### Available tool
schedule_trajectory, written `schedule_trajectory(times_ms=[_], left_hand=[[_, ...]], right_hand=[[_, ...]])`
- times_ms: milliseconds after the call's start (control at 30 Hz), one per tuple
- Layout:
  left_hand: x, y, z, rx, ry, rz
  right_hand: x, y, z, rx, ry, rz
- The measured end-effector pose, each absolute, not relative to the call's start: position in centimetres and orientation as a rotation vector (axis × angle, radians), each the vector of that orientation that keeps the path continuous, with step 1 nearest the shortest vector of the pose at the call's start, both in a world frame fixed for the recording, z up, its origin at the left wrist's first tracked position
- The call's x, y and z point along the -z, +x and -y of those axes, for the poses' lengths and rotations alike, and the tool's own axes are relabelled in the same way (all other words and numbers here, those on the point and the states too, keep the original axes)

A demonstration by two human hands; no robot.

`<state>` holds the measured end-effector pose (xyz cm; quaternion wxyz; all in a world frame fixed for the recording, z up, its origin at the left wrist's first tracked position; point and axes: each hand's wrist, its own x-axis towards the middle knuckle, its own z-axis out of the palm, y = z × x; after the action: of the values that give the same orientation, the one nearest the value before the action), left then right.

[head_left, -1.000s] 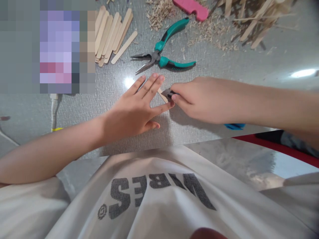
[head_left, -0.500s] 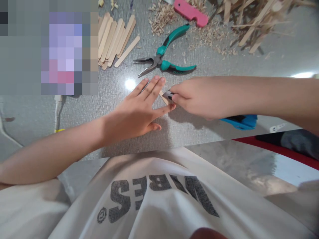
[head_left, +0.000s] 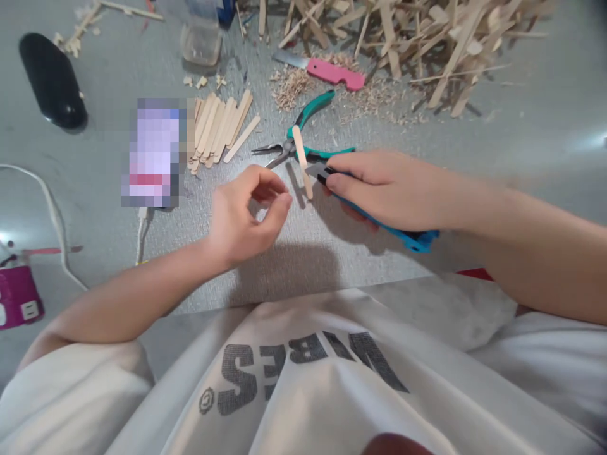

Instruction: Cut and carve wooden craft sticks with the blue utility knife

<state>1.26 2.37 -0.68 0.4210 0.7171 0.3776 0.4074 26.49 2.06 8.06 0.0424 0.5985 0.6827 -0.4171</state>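
My right hand (head_left: 379, 189) is wrapped round a blue utility knife (head_left: 420, 241), its blade pointing left. A wooden craft stick (head_left: 302, 161) is at the blade's tip, raised off the table with its shadow beside it. Just left of the stick, my left hand (head_left: 249, 212) has curled fingers, with the thumb and fingertips close together and nothing visible between them. Beyond the stick lie needle-nose pliers (head_left: 288, 146) with spread green handles, partly covered by the stick and my right hand.
Several craft sticks (head_left: 215, 129) lie left of the pliers. Behind are a pink-handled knife (head_left: 334, 72), wood shavings (head_left: 294, 88) and a heap of split sticks (head_left: 393, 38). On the left are a blurred-out phone (head_left: 154, 151), a white cable (head_left: 52, 202) and a black case (head_left: 52, 79).
The stick, pressed to the table under my spread left hand before, is now lifted at the knife blade. My left hand has drawn left and curled. The view has shifted, showing more table.
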Motion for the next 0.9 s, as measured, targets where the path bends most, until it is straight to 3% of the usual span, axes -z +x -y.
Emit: schedule_trajectory(times_ms=[200,433,533,700,900], left_hand=[[1.9,2.5,-2.8,-0.842,1.189,-0.805],[1.1,2.1,-2.4,-0.783,1.221,-0.854],[0.8,2.0,-2.3,-0.779,1.244,-0.811],[0.5,1.7,-2.7,-0.769,1.272,-0.729],[0.1,1.5,-3.2,-0.763,1.296,-0.705]], right_hand=[[-7.3,23.8,-1.6,1.083,1.86,-2.29],[-3.9,24.2,-0.9,1.342,1.875,-2.313],[-3.1,24.8,-0.6,1.63,1.818,-2.302],[-1.9,25.4,-0.7,2.417,1.549,-2.201],[-0.8,25.5,-1.1,2.8,1.33,-2.093]])
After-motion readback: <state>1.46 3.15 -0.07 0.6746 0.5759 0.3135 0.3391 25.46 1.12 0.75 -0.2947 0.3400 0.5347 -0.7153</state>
